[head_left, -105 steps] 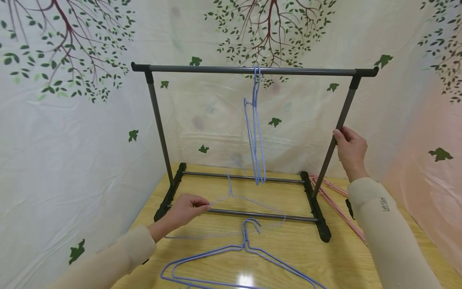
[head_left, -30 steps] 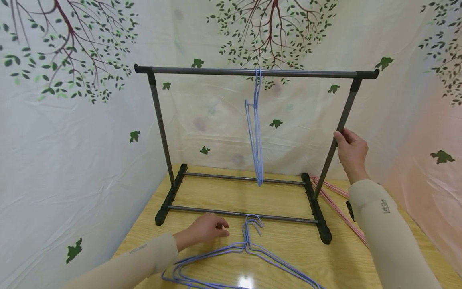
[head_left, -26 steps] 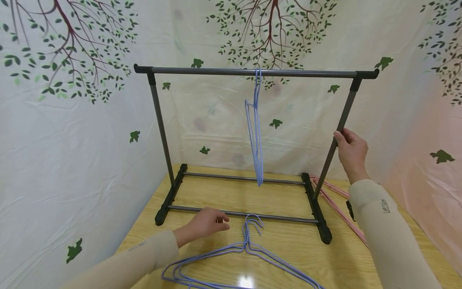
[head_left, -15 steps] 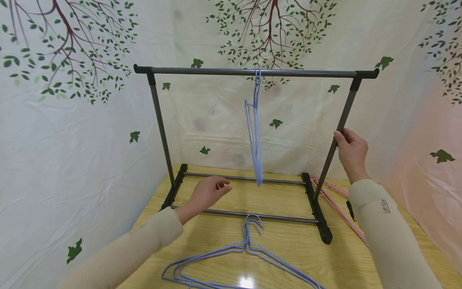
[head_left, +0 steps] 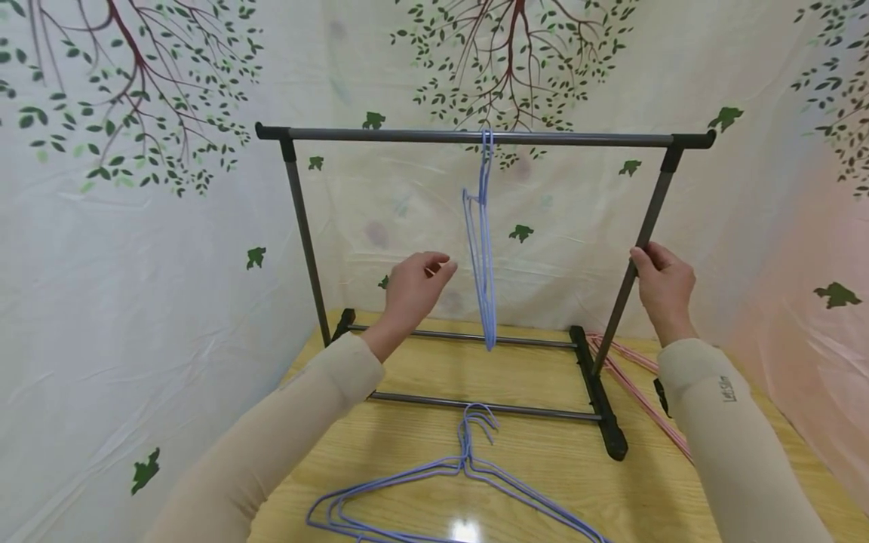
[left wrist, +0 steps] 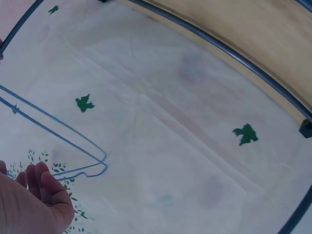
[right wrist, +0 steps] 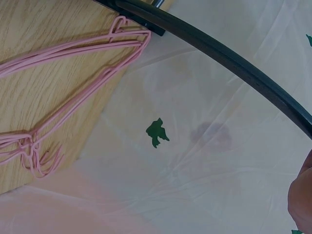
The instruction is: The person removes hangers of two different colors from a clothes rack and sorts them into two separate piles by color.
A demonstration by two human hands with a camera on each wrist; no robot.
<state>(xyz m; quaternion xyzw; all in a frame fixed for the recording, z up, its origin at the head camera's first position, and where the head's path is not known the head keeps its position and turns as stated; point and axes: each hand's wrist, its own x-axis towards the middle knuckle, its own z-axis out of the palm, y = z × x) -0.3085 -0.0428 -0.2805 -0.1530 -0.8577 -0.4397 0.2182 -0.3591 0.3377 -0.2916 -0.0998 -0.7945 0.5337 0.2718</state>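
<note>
My left hand [head_left: 414, 292] is raised in front of the backdrop, fingers loosely bent and thumb out, with nothing in it. Just right of it, blue wire hangers [head_left: 483, 190] hang edge-on from the top bar [head_left: 380, 136] of a dark clothes rack. In the left wrist view the hand overlaps part of these hangers. My right hand [head_left: 667, 285] grips the rack's right post [head_left: 653, 211] between thumb and fingers; only its edge enters the right wrist view. On the table in front of the rack lie several stacked blue hangers [head_left: 465, 452], hooks pointing away from me.
Pink hangers [right wrist: 30, 142] lie bundled on the wooden table [head_left: 529, 460], beside the rack's right foot [head_left: 604, 422]. The rack's lower rails [head_left: 502, 408] run low across the table. A pale cloth backdrop [head_left: 400, 204] with printed leaves and birds closes off the back and sides.
Earlier my left hand held a blue hanger, which it put onto the stack and let go. It has since risen, emptied, toward the hanging hangers. My right hand has stayed on the post.
</note>
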